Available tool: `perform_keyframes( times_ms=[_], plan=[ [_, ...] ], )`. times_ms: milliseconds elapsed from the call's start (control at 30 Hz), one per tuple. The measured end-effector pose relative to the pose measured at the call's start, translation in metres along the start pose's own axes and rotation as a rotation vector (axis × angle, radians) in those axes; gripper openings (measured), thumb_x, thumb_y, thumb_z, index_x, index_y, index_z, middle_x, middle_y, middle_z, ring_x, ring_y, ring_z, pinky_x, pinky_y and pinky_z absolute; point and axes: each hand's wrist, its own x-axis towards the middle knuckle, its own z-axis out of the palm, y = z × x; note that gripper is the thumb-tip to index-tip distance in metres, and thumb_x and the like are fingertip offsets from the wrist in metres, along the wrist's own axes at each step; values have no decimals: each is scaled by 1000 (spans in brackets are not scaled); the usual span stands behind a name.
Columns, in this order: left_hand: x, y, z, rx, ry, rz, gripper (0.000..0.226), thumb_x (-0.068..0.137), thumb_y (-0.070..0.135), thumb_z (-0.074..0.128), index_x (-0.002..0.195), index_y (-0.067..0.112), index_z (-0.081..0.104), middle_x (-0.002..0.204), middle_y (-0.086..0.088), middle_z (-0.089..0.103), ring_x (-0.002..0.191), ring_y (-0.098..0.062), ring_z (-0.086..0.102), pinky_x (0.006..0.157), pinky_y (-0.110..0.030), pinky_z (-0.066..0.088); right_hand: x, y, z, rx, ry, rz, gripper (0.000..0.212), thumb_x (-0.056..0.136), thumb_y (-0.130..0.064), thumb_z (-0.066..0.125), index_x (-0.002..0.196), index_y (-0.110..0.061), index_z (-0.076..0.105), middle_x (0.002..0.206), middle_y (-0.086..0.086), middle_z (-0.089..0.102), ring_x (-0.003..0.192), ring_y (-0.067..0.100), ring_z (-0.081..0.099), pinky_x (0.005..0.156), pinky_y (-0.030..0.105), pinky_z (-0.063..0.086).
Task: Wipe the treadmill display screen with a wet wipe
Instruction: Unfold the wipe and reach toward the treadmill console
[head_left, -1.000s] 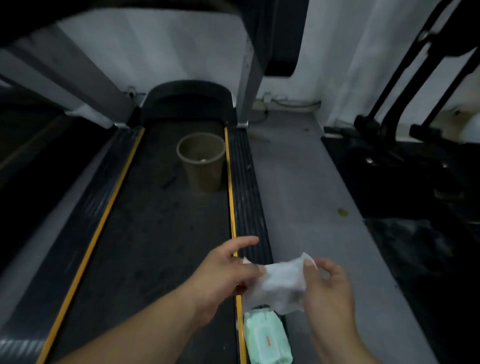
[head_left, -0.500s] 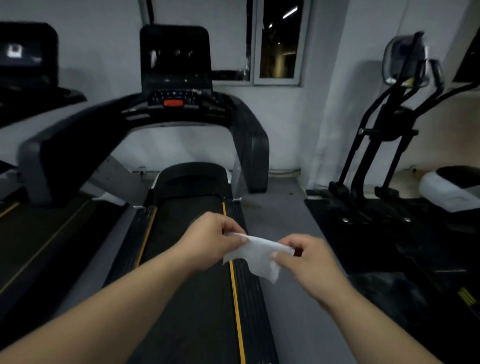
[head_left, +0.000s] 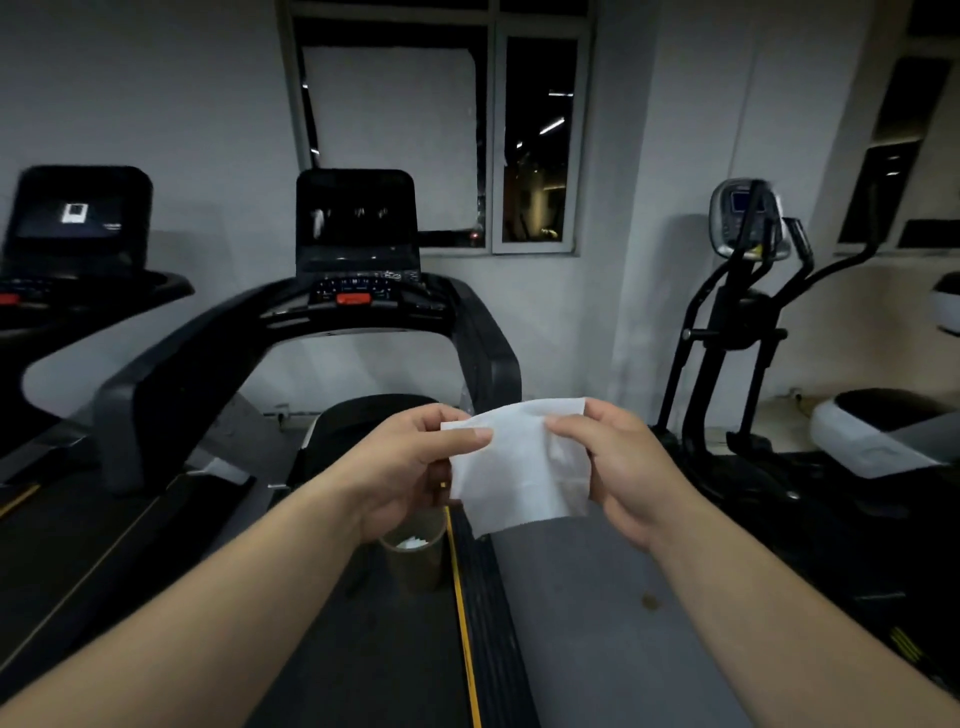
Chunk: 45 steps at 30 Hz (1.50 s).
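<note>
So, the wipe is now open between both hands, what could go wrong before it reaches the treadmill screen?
1. The wet wipe is only pinched at its top by the left hand and right hand; it might slip and fall.
2. The red button sits just under the display screen; a low stroke could press it.
</note>
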Motion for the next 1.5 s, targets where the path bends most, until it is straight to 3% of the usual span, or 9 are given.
perform_keyframes(
  times_ms=[300,400,600,700,833,1000,1233,1367,1500],
  plan=[
    [0,15,0,-160,70,-3,57,82,14,78,133,25,53,98,-13,74,72,-25,63,71,-41,54,15,-11,6,-50,68,-24,11,93,-11,66,102,-11,72,96,11,78,86,25,75,72,36,59],
    [-1,10,4,-170,62,-34,64,86,8,75,136,35,46,87,-12,74,62,-21,60,58,-36,52,22,-2,9,-82,143,-30,16,91,-13,71,107,-14,68,100,10,77,92,28,75,79,43,61],
    [3,10,-7,-86,123,48,50,87,2,72,127,32,63,103,-21,73,77,-30,64,80,-51,54,27,3,8,-22,185,-23,34,91,-20,72,123,-23,62,116,5,69,99,25,71,69,34,54],
    [2,11,-7,53,121,98,41,86,20,78,123,34,67,124,-27,63,100,-31,65,98,-58,53,24,0,9,-98,113,-89,33,96,-22,67,127,-29,60,116,0,66,101,21,69,73,33,53],
    [4,12,-5,646,180,293,66,69,63,81,130,49,57,146,11,42,132,-8,46,108,-35,44,21,-8,13,-192,10,-168,33,99,-25,63,130,-33,56,112,4,65,104,19,66,80,29,53],
    [0,5,9,889,156,398,61,72,65,76,126,40,63,130,20,61,122,2,53,104,-32,47,23,-8,18,-190,35,-159,34,95,-34,63,127,-42,57,125,2,65,115,22,63,97,44,54],
    [0,2,10,148,7,34,55,87,54,70,134,27,61,126,-6,69,107,-14,66,91,-32,48,20,-13,7,-169,-47,-134,23,100,-24,60,120,-36,61,107,11,69,87,21,67,75,35,54],
    [0,-8,10,-20,-148,-215,55,87,59,67,114,11,70,89,-6,60,79,-22,53,75,-31,48,19,-17,4,-305,-235,-82,24,97,-25,63,119,-34,64,104,9,69,88,22,65,83,38,53],
    [1,-9,16,-122,-104,-132,7,89,20,72,88,14,68,90,-11,63,80,-23,60,70,-34,50,30,-14,0,-129,-222,32,31,93,-24,70,123,-24,64,109,12,70,87,24,68,79,41,57]
  ],
)
